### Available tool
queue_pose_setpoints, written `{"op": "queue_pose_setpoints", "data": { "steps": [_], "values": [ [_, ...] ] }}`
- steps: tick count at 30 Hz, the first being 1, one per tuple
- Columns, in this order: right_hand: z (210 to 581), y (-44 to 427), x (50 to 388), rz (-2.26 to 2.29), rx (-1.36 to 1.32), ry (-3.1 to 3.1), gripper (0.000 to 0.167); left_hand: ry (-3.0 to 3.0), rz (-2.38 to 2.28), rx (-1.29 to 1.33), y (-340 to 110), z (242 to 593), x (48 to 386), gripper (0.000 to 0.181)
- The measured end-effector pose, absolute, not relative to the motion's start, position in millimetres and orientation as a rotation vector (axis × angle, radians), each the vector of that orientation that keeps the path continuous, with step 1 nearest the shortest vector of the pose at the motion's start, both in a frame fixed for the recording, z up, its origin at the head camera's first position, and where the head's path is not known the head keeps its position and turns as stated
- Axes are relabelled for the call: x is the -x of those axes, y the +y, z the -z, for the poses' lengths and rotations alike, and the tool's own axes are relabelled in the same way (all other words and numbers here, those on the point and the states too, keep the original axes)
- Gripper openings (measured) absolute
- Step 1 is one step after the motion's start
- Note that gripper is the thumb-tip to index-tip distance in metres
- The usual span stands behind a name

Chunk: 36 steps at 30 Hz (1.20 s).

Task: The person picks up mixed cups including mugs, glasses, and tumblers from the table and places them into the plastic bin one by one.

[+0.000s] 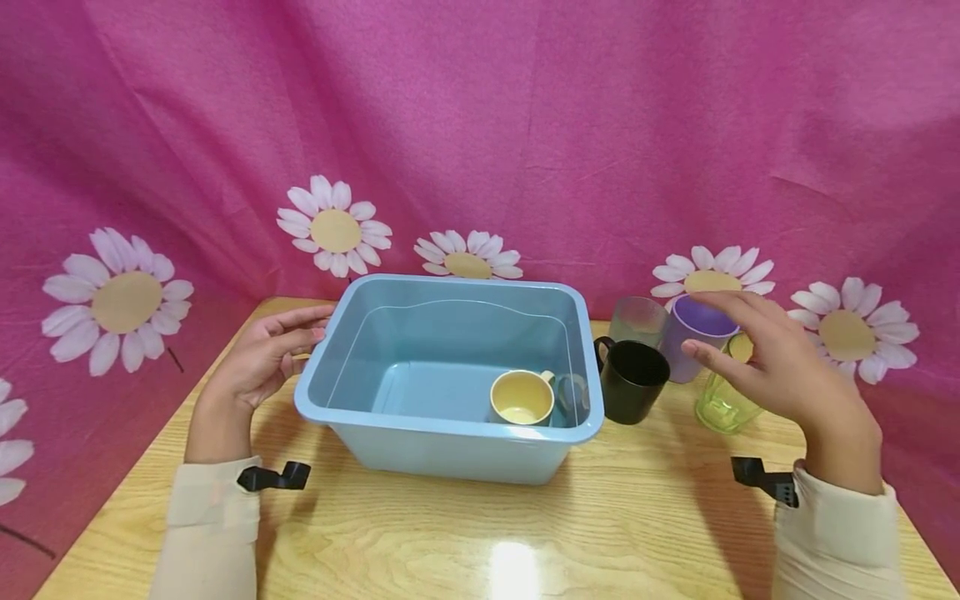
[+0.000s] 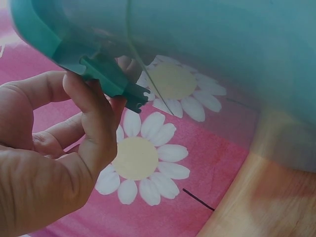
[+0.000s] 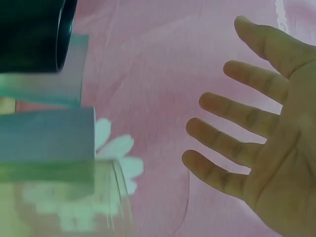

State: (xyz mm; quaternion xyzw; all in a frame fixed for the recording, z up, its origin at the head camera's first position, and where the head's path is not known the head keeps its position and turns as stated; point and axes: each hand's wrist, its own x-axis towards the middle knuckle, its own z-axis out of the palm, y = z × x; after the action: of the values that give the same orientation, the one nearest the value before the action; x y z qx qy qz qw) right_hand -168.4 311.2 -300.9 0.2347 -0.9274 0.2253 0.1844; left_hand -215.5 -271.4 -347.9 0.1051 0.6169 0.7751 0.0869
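On the table stands a blue plastic tub [image 1: 450,460], with a yellow mug [image 1: 522,385] upright inside near its right end. Beside that mug is a clear, glass-like thing [image 1: 574,392], partly hidden by the wall. My left hand [image 1: 266,354] holds the tub's left rim, its fingers bent against the edge [image 2: 106,81]. To the right, my right hand [image 1: 787,358] hovers over a green see-through glass [image 1: 722,406] and a purple cup [image 1: 678,358], its fingers spread and holding nothing. A black mug [image 1: 633,396] stands next to the tub.
A frosted clear glass [image 1: 637,317] stands behind the black mug. The cups are close together at the tub's right. A pink cloth [image 1: 525,150] with white daisies hangs behind the wooden table [image 1: 390,533].
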Motion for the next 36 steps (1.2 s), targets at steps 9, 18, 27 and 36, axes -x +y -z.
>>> {"op": "queue_pose_setpoints", "data": {
  "steps": [9,18,27,36],
  "values": [
    [306.9,344.7,171.6,-0.565,-0.553,-2.572,0.071,1.826,-2.317,-0.309,-272.4,349.5,214.2,0.026],
    [318.3,368.2,178.5,-0.478,-0.433,-2.642,0.08,1.84,-2.311,-0.314,-272.4,349.4,213.8,0.026],
    [332.0,381.2,185.0,-0.63,-0.314,-2.826,0.09,1.871,-2.295,-0.295,-270.9,346.8,215.6,0.026],
    [338.0,376.7,186.7,-0.531,-0.281,-2.911,0.101,1.843,-2.301,-0.31,-272.0,348.2,215.5,0.027]
  ]
}}
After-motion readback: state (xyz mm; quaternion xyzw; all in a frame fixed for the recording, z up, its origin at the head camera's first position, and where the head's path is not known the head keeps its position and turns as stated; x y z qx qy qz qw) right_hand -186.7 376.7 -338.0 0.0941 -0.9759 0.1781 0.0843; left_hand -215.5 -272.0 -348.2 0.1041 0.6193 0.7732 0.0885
